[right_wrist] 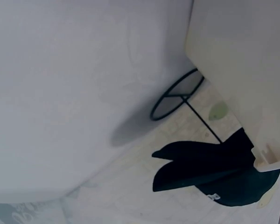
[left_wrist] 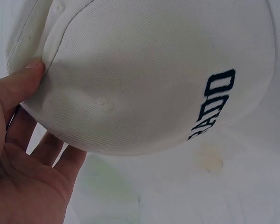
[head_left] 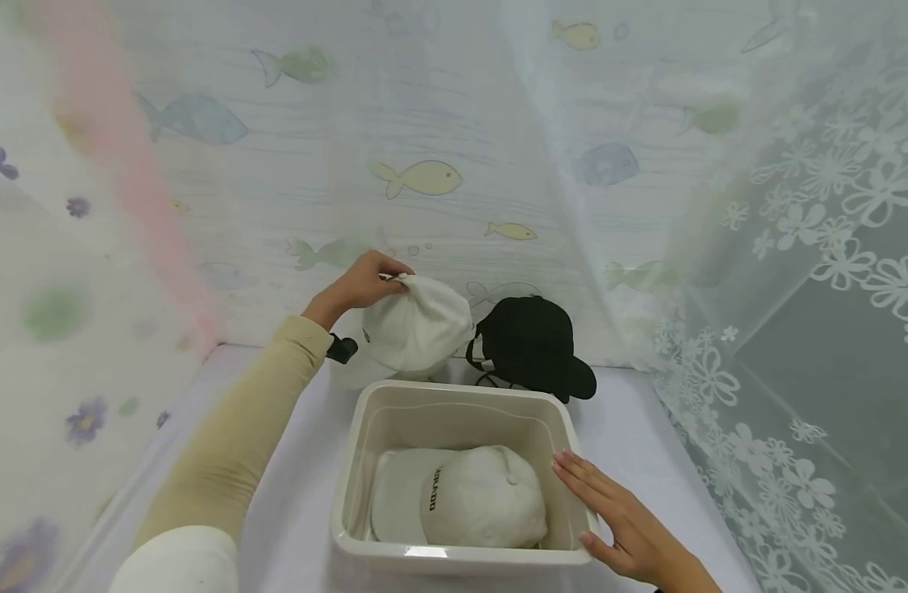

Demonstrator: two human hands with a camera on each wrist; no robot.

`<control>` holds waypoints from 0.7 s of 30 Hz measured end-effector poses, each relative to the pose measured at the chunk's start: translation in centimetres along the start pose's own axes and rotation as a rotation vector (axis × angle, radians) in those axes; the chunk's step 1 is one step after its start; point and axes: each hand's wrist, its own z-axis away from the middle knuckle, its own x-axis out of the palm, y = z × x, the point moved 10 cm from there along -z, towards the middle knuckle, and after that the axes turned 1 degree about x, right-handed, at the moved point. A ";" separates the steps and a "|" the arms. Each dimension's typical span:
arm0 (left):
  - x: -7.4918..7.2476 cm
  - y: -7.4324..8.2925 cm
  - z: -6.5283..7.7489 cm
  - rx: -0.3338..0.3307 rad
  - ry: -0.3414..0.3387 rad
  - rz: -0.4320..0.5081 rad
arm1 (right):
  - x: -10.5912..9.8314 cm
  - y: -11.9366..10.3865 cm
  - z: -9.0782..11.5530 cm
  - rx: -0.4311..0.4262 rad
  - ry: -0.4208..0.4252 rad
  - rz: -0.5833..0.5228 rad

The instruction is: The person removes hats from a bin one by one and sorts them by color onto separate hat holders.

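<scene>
At the back left, my left hand (head_left: 372,280) pinches a white baseball cap (head_left: 424,325) by its edge, with the brim pointing down to the left. In the left wrist view, the thumb lies over the cap fabric (left_wrist: 130,84) with fingers behind it, and dark letters show on its front. My right hand (head_left: 616,519) rests with straight fingers on the right rim of a cream plastic bin (head_left: 454,558). Inside that bin lies another white cap (head_left: 491,494) with dark lettering, its brim to the left.
Black caps (head_left: 531,342) hang behind the bin; two brims (right_wrist: 191,177) show in the right wrist view. They sit on a thin black wire stand (right_wrist: 203,119) with a round base. Fish-patterned curtains (head_left: 424,177) rise behind the white-covered table (head_left: 291,494); lacy curtain (head_left: 779,461) hangs at right.
</scene>
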 end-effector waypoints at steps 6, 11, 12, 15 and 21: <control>0.6 -0.7 0.1 -0.014 -0.024 -0.014 | 0.2 0.1 0.0 -0.001 0.001 0.002; 1.1 -1.2 0.4 -0.019 -0.040 -0.010 | 0.2 0.2 0.0 0.016 -0.004 -0.002; 1.2 -1.2 0.4 -0.016 -0.041 -0.014 | 0.2 0.2 0.0 0.020 -0.006 -0.001; 1.5 -1.3 0.4 -0.012 -0.046 -0.028 | 0.2 0.2 0.1 0.026 -0.010 -0.001; 1.9 -1.4 0.5 -0.033 -0.071 -0.030 | 0.2 0.1 0.0 0.005 0.006 -0.006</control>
